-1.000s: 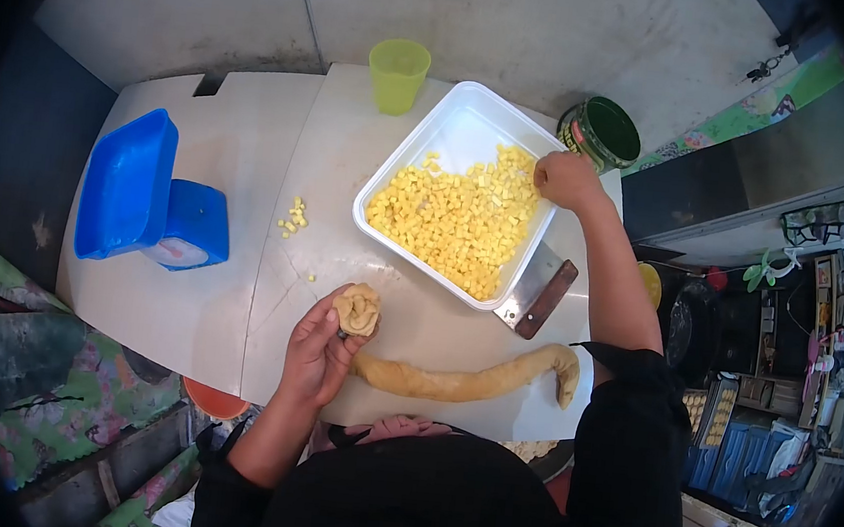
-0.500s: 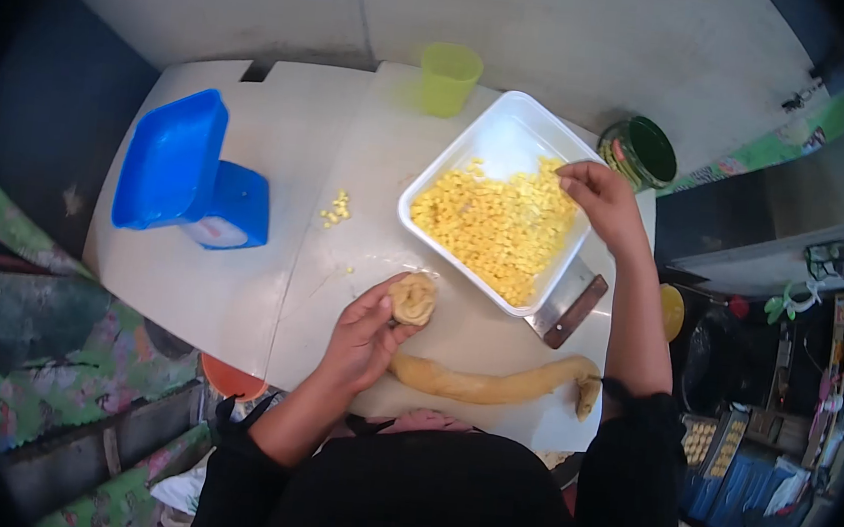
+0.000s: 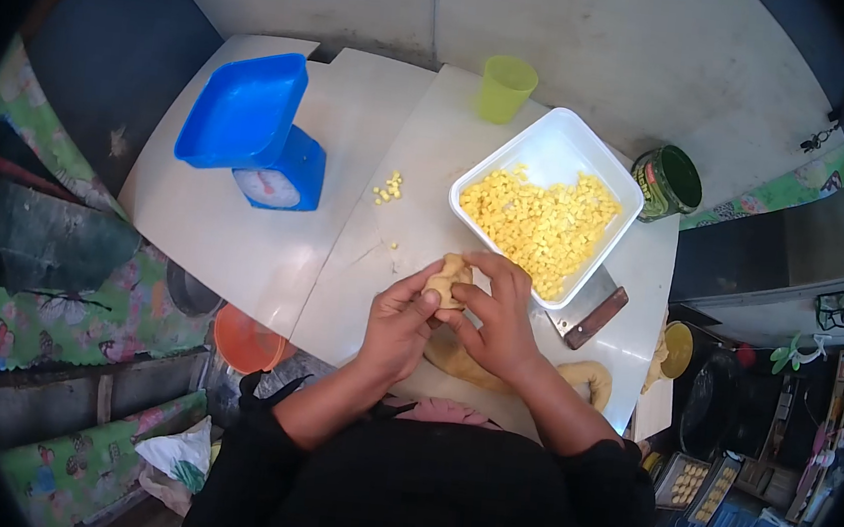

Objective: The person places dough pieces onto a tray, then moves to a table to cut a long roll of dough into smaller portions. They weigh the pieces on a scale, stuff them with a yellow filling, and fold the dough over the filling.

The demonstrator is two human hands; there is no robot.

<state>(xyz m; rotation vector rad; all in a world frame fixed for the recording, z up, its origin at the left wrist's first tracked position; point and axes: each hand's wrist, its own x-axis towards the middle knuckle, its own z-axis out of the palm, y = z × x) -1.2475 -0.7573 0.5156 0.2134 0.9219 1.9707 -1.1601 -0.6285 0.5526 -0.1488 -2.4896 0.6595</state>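
Between my two hands, above the table's front part, is a small piece of tan dough (image 3: 448,284). My left hand (image 3: 399,324) grips it from the left, fingers curled round it. My right hand (image 3: 500,321) pinches its upper and right side. Below my hands a long roll of dough (image 3: 588,376) lies on the table, partly hidden by my right hand and wrist. Beyond them stands a white tray (image 3: 602,151) holding many small yellow cubes (image 3: 546,224). A scraper with a wooden handle (image 3: 598,317) lies by the tray's right corner.
A blue scale (image 3: 295,167) stands at the left of the table (image 3: 234,237). Several loose yellow cubes (image 3: 388,188) lie left of the tray. A green cup (image 3: 507,88) and a dark green tub (image 3: 666,182) stand at the back. An orange bucket (image 3: 245,338) is below the left edge.
My right hand has moved from the tray of yellow cubes down to the dough, where it now meets my left hand. The dough is more closed up. The camera view has shifted.
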